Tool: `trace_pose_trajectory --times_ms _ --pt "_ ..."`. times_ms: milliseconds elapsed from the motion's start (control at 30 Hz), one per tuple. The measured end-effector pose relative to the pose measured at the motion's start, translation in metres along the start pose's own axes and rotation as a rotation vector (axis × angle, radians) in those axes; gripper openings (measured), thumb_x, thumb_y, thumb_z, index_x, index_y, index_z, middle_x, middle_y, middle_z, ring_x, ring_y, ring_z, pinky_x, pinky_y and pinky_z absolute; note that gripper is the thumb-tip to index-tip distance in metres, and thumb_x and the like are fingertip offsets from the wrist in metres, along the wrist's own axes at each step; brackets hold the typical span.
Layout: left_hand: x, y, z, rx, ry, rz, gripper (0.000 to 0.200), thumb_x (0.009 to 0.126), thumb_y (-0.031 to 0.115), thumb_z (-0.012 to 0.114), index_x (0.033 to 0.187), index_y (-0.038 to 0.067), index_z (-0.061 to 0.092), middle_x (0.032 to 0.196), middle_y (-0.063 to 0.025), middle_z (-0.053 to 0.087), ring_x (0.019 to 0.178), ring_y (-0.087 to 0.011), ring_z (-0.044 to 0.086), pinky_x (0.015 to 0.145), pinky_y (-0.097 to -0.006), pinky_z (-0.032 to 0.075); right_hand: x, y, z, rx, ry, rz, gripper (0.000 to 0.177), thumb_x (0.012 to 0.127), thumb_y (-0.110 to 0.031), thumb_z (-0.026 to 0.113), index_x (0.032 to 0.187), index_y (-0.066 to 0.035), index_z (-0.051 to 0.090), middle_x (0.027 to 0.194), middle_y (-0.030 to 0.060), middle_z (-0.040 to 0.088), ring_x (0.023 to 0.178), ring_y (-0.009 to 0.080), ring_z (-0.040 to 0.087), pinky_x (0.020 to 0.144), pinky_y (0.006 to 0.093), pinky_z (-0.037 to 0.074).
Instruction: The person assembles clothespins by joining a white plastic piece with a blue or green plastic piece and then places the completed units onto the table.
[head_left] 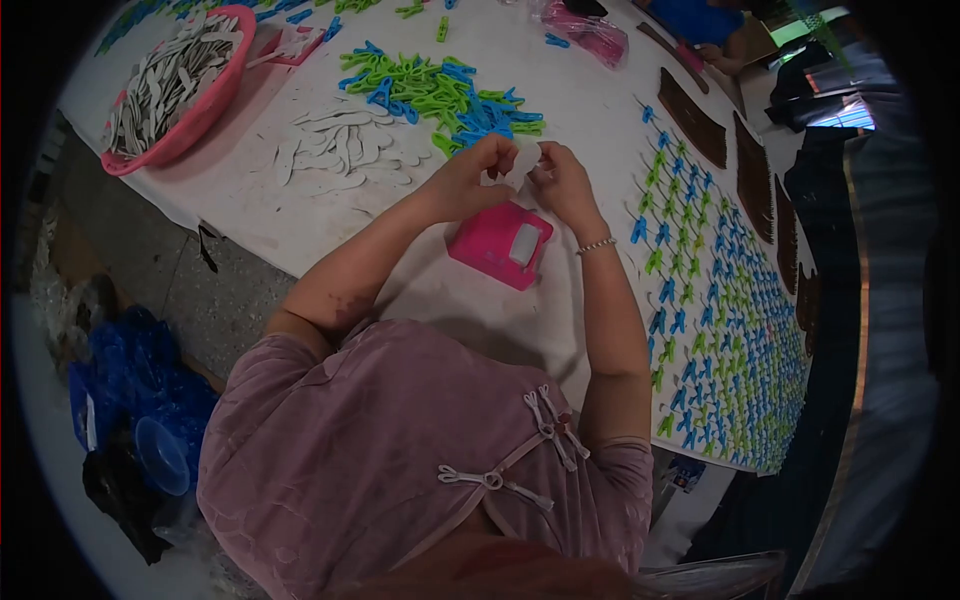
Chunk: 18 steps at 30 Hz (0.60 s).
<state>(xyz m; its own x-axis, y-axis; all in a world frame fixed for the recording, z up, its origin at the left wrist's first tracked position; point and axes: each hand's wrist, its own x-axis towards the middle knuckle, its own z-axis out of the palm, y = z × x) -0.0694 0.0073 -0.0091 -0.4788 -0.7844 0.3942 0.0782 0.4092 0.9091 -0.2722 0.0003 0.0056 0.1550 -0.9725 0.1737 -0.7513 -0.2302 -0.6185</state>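
Note:
My left hand [476, 182] and my right hand [562, 185] come close together over the table, thumbs and fingers pinched. A pale, translucent strip of tape [525, 162] spans the small gap between them, and both hands grip it. Just below them stands a bright pink tape dispenser [490, 248] with a whitish part on its side. Right behind my hands lies a heap of green and blue clothespins [430, 90]. Left of my left hand, flat grey-white oblong pieces [340, 145] lie spread in a loose pile. What my fingertips cover is hidden.
A pink basin [165, 150] full of similar grey-white pieces stands at the table's left. Rows of blue and green clothespins [715, 320] cover the right side, beside dark brown strips [755, 180]. Another person's hand [715, 55] is at the far right. Blue plastic bags [150, 370] lie lower left.

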Motion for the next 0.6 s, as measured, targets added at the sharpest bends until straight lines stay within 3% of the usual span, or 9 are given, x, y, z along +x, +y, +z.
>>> trace_pose_trajectory --times_ms 100,233,333,400,433,500,600 --pt "0.002 -0.005 -0.004 -0.091 -0.037 -0.029 0.038 0.076 0.004 0.067 0.107 0.008 0.046 0.088 0.0012 0.046 0.084 -0.0087 0.046 0.078 -0.0255 0.038 0.029 0.026 0.024 -0.228 -0.076 -0.143 0.02 0.081 -0.015 0.065 0.098 -0.005 0.061 0.098 0.0151 0.061 0.089 0.0303 0.06 0.077 0.0351 0.048" --pt "0.002 0.006 -0.007 -0.11 -0.052 -0.103 0.039 0.076 0.004 0.067 0.108 0.008 0.045 0.087 0.0015 0.045 0.084 -0.0084 0.046 0.078 -0.0256 0.038 0.013 0.012 0.011 -0.174 -0.063 -0.097 0.015 0.081 -0.016 0.066 0.091 -0.005 0.063 0.097 0.0163 0.062 0.09 0.0328 0.06 0.078 0.0351 0.049" --pt "0.0 0.011 -0.005 -0.219 -0.07 -0.126 0.039 0.074 0.007 0.067 0.107 0.007 0.045 0.088 0.0005 0.048 0.081 -0.0093 0.047 0.075 -0.0247 0.04 -0.021 0.007 -0.011 0.078 -0.008 0.018 0.013 0.083 -0.017 0.066 0.084 -0.004 0.062 0.093 0.0139 0.063 0.087 0.027 0.062 0.078 0.0331 0.049" --pt "-0.001 0.014 -0.002 -0.317 -0.105 -0.178 0.042 0.074 0.007 0.068 0.108 0.005 0.044 0.09 0.0007 0.048 0.083 -0.0088 0.046 0.077 -0.0244 0.04 -0.051 -0.001 -0.03 0.246 0.083 0.123 0.014 0.084 -0.015 0.067 0.087 -0.003 0.06 0.089 0.0085 0.063 0.084 0.0174 0.061 0.078 0.0291 0.048" --pt "-0.001 0.015 0.0 -0.318 -0.114 -0.182 0.042 0.074 0.007 0.068 0.108 0.005 0.044 0.09 0.0007 0.048 0.083 -0.0088 0.046 0.077 -0.0244 0.04 -0.067 -0.006 -0.035 0.248 0.088 0.131 0.014 0.084 -0.015 0.067 0.087 -0.003 0.06 0.089 0.0085 0.063 0.084 0.0174 0.061 0.078 0.0291 0.048" --pt "-0.003 0.018 0.003 -0.321 -0.199 -0.226 0.044 0.076 0.006 0.068 0.112 0.006 0.042 0.092 0.0011 0.045 0.087 -0.008 0.045 0.08 -0.0252 0.038 -0.098 -0.017 -0.041 0.458 0.315 0.059 0.017 0.083 -0.009 0.069 0.091 -0.002 0.056 0.089 0.0039 0.061 0.084 0.0105 0.057 0.078 0.0256 0.047" --pt "-0.006 0.026 0.01 -0.336 -0.247 -0.244 0.044 0.075 0.005 0.067 0.112 0.005 0.042 0.091 0.0009 0.045 0.086 -0.008 0.045 0.078 -0.0243 0.039 -0.131 -0.039 -0.037 0.675 0.426 0.022 0.022 0.081 -0.002 0.07 0.096 -0.002 0.053 0.092 0.0036 0.06 0.087 0.0106 0.057 0.079 0.024 0.046"
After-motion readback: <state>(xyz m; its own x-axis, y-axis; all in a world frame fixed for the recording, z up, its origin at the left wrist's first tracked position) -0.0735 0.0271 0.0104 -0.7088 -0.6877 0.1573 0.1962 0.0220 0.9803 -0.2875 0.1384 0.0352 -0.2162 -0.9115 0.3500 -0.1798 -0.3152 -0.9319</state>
